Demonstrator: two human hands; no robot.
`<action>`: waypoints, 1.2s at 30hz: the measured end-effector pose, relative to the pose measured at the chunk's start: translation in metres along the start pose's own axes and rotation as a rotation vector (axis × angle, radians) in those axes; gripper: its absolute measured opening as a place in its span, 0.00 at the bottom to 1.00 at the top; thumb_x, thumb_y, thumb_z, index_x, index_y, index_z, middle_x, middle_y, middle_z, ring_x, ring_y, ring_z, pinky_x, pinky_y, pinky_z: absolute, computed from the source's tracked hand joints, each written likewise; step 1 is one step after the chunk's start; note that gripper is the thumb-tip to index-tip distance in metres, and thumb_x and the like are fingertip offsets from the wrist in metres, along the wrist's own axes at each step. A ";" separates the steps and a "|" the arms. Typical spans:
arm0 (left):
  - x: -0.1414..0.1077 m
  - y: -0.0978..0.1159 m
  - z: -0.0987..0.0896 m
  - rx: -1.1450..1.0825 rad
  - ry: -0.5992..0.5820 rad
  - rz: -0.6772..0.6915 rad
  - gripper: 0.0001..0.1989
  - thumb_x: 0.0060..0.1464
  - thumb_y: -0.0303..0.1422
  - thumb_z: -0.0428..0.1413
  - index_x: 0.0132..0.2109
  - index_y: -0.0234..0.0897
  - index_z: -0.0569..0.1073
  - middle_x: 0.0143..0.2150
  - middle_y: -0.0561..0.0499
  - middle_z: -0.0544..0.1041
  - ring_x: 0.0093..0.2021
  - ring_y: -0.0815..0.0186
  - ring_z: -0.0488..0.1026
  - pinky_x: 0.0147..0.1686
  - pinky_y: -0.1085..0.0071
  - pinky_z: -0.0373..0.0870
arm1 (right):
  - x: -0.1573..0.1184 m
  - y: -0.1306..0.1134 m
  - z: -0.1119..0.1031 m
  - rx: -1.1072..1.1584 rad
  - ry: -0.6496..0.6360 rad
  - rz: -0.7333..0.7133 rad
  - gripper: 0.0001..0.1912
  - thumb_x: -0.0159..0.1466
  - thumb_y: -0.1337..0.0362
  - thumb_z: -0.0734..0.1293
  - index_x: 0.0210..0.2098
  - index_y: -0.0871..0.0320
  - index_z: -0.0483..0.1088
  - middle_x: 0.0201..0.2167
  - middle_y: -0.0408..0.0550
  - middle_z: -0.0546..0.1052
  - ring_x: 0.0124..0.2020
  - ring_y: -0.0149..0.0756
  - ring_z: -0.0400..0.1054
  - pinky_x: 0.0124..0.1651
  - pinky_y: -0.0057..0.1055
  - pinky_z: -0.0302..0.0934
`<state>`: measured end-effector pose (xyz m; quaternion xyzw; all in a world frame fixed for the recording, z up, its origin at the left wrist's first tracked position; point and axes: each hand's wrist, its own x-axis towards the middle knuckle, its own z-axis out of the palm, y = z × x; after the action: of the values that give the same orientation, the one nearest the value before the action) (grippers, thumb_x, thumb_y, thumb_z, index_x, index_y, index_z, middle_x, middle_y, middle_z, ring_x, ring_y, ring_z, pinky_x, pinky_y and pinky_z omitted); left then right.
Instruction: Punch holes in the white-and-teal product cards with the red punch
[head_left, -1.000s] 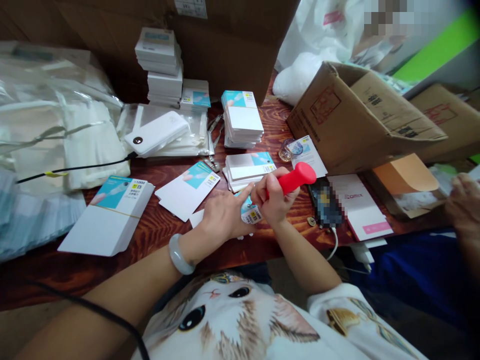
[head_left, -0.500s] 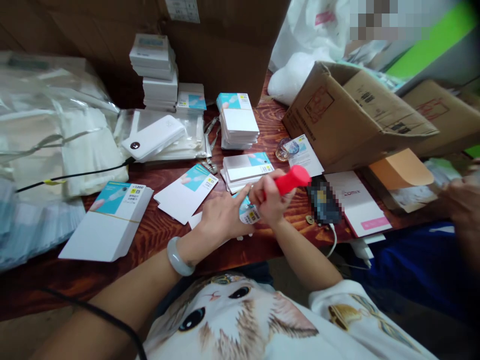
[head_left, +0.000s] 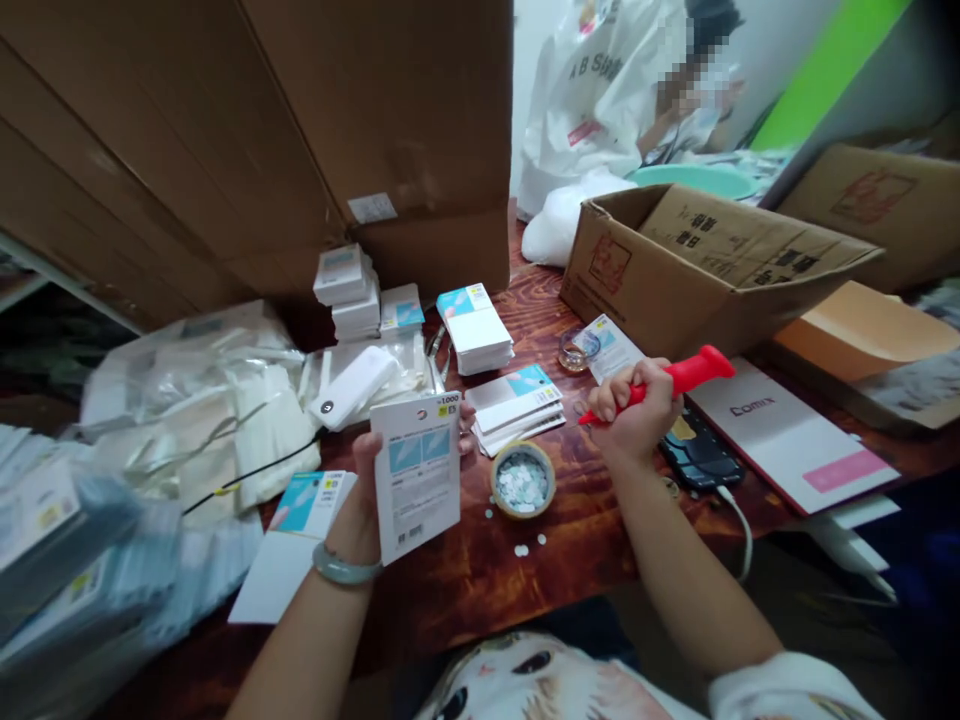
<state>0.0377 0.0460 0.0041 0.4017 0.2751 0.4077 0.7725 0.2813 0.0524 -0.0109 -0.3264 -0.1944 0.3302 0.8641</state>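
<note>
My left hand [head_left: 361, 500] is closed round a stack of printed packaging cards [head_left: 420, 500], tilted up off the table with a barcode side facing me. Fingertips show at its right edge. My right hand [head_left: 637, 405] is wrapped round a red tool [head_left: 694, 372] with a flared end and a narrow tip; it is raised above the table, apart from the cards. Between the hands stands a round tape-roll-like ring [head_left: 551, 485] full of small pale discs [head_left: 521, 482]. Beyond it lies a fanned pile of cards [head_left: 517, 405]. A rubber-banded card stack [head_left: 289, 560] lies behind my left wrist.
A phone [head_left: 701, 455] with a white cable lies right of my right hand, beside a white Comix box [head_left: 787, 430]. Farther back are an open carton [head_left: 660, 290], a tape roll [head_left: 577, 350], card stacks [head_left: 480, 345] and a white power bank [head_left: 360, 385]. Plastic-wrapped bundles [head_left: 195, 390] fill the left.
My left hand has lifted the cards off the table and moved left. My right hand has moved right with the red tool, uncovering the ring of discs. The view has shifted.
</note>
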 end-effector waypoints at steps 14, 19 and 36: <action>0.104 0.005 0.032 1.133 0.111 0.127 0.42 0.40 0.50 0.70 0.61 0.40 0.74 0.54 0.42 0.75 0.53 0.53 0.72 0.57 0.59 0.66 | 0.008 0.010 -0.007 -0.006 0.022 -0.078 0.17 0.57 0.60 0.67 0.23 0.55 0.53 0.12 0.30 0.56 0.09 0.23 0.48 0.11 0.21 0.45; 0.122 -0.037 0.043 1.716 0.068 0.317 0.51 0.41 0.48 0.70 0.69 0.35 0.62 0.60 0.34 0.70 0.59 0.47 0.70 0.59 0.55 0.66 | 0.007 0.013 -0.008 -0.028 0.009 -0.094 0.17 0.58 0.60 0.67 0.23 0.56 0.54 0.11 0.31 0.56 0.08 0.23 0.48 0.11 0.21 0.45; 0.009 -0.028 -0.062 1.771 0.450 -0.263 0.41 0.43 0.54 0.65 0.56 0.31 0.66 0.53 0.35 0.72 0.56 0.46 0.69 0.56 0.56 0.65 | -0.004 0.011 -0.005 -0.071 -0.071 -0.072 0.17 0.58 0.58 0.69 0.25 0.55 0.56 0.12 0.30 0.57 0.09 0.24 0.49 0.12 0.23 0.45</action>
<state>0.0071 0.0683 -0.0528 0.7227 0.6738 0.0258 0.1517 0.2764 0.0537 -0.0219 -0.3379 -0.2482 0.3031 0.8558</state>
